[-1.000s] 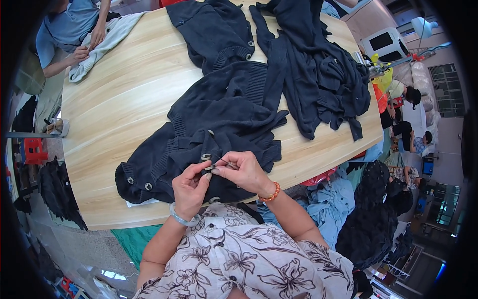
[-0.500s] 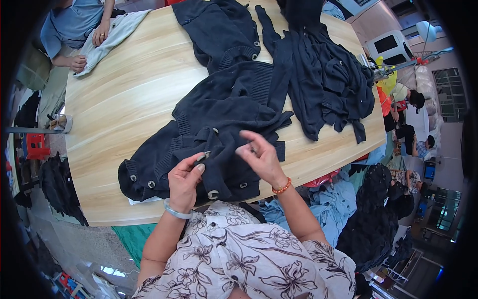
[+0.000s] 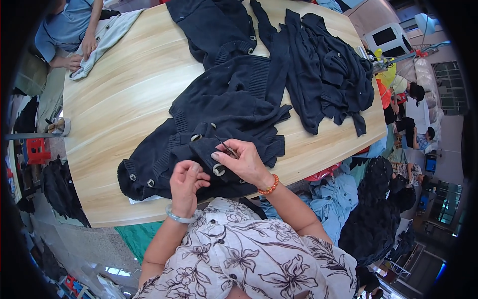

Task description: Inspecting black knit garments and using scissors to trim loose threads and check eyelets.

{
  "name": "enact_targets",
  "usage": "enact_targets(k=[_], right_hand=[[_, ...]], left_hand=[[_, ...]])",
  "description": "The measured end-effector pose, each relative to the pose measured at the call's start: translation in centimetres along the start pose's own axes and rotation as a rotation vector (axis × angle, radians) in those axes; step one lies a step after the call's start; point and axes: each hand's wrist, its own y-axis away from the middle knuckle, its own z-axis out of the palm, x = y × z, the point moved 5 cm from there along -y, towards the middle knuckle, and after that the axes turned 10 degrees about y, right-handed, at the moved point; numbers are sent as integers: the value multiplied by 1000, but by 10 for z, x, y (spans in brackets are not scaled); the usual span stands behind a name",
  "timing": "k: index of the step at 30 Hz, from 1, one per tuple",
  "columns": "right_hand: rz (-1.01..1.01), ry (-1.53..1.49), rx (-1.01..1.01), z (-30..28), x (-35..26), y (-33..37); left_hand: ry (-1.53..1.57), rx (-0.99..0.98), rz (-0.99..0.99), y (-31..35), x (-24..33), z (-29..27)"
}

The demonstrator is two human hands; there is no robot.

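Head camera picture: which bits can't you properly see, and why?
All in the head view:
Thin dark tool: the right hand hides its grip end.
Left hand: too little detail to tell if its fingertips hold thread.
White piece: mostly covered by the dark knit cardigan, so paper or cloth, I can't tell.
Co-worker: head cut off by the upper edge.

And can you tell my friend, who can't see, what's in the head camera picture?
A person's right hand holds a thin dark tool over a dark knit garment with buttons, the curled left hand close by. More dark garments lie on the wooden table, and at upper left another person handles a pale garment.
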Motion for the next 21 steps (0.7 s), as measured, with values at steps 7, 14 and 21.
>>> enact_targets(k=[7, 14, 21], right_hand=[[-139, 187, 121, -4, -26, -6], [-389, 529, 209, -8, -69, 36], [-438, 468, 393, 2, -45, 46]], left_hand=[[98, -195, -218, -9, -7, 21], [209, -102, -112, -10, 2, 29], [242, -98, -120, -7, -24, 30]])
